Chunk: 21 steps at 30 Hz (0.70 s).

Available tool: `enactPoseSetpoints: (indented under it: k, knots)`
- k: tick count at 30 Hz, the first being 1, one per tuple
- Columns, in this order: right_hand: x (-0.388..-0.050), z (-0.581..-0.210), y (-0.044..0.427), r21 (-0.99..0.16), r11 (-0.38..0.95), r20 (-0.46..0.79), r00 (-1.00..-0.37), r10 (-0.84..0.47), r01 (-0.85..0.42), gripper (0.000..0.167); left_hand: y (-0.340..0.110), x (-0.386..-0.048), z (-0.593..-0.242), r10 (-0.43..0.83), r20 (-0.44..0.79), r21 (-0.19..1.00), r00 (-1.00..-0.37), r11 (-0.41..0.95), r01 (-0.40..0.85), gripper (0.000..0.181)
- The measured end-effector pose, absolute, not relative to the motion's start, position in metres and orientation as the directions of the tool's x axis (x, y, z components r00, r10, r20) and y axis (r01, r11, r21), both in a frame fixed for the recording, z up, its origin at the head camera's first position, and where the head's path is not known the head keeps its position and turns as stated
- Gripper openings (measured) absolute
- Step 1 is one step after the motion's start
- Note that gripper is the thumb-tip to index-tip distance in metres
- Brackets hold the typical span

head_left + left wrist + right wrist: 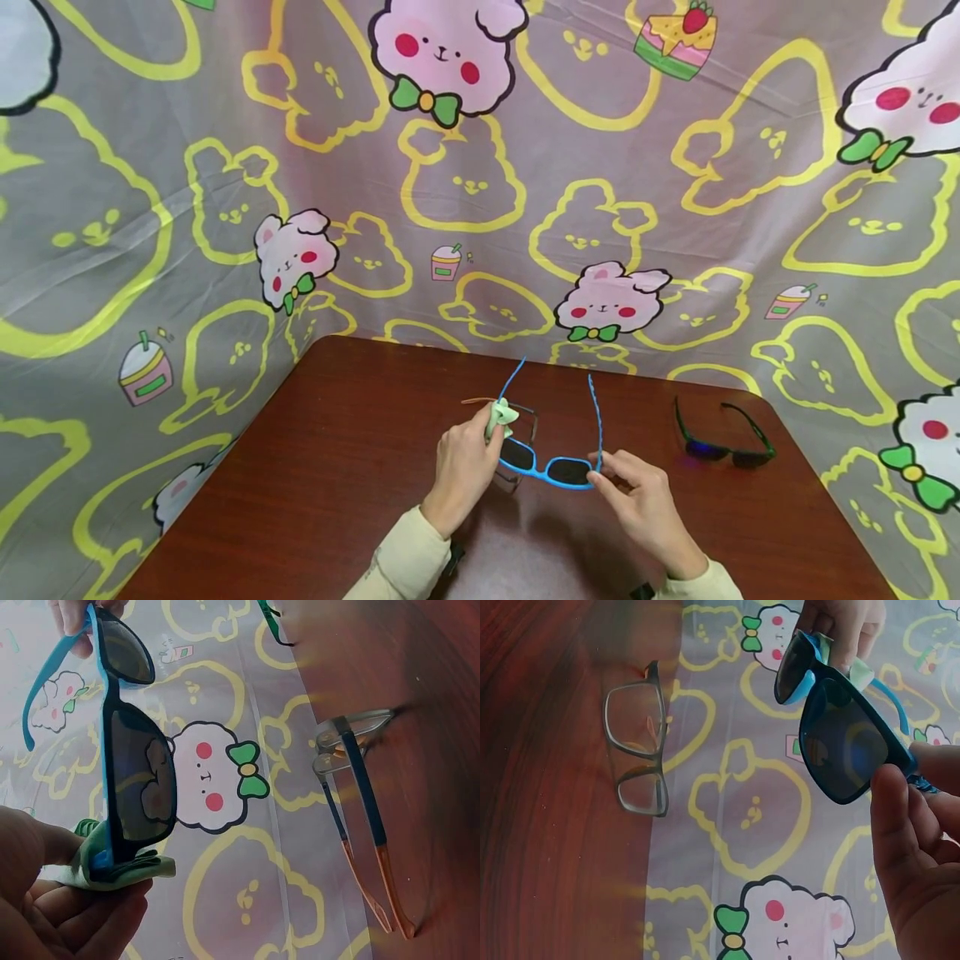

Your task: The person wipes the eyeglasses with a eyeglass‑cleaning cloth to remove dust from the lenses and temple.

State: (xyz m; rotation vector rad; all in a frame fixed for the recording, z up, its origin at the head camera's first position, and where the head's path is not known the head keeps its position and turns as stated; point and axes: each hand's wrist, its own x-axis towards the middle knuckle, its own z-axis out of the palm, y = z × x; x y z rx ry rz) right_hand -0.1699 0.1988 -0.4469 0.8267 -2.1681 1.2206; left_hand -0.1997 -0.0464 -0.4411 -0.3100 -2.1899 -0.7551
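Head camera: from afar, I am watching blue sunglasses [570, 472] being held aloft, the left hand [463, 462] pinching one end through a green cloth [502, 417], the right hand [641, 493] pinching the other with thumb and fingers, above a brown table [330, 467] where clear eyeglasses [649, 759] are lying, dark sunglasses [708, 451] resting farther right.

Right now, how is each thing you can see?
Blue sunglasses: unfolded, held above the table.
Green cloth: bunched around one end of them.
Clear glasses: unfolded, on the table.
Dark sunglasses: unfolded, on the table.
Left fingers: pinching the cloth.
Right fingers: pinching the blue sunglasses.
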Motion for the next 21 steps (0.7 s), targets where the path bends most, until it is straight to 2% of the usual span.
enactPoseSetpoints:
  k: [4,13,17,21]
  knots:
    - [-0.169,-0.446,0.199,-0.559,0.419,0.674,-0.687,-0.273,-0.715,0.025,-0.046,-0.2,-0.44,-0.022,0.748,0.417,-0.664,0.794,0.443,0.019]
    - [-0.169,-0.448,0.197,-0.522,0.402,0.692,-0.649,-0.316,-0.753,0.029,-0.049,-0.201,-0.435,-0.035,0.768,0.413,-0.64,0.791,0.451,0.018]
    - [-0.164,-0.44,0.191,-0.499,0.384,0.705,-0.622,-0.342,-0.777,0.03,-0.052,-0.201,-0.43,-0.042,0.774,0.415,-0.631,0.787,0.456,0.019]
    - [-0.156,-0.426,0.186,-0.505,0.398,0.689,-0.635,-0.35,-0.766,0.027,-0.053,-0.201,-0.428,-0.037,0.769,0.42,-0.638,0.782,0.461,0.018]
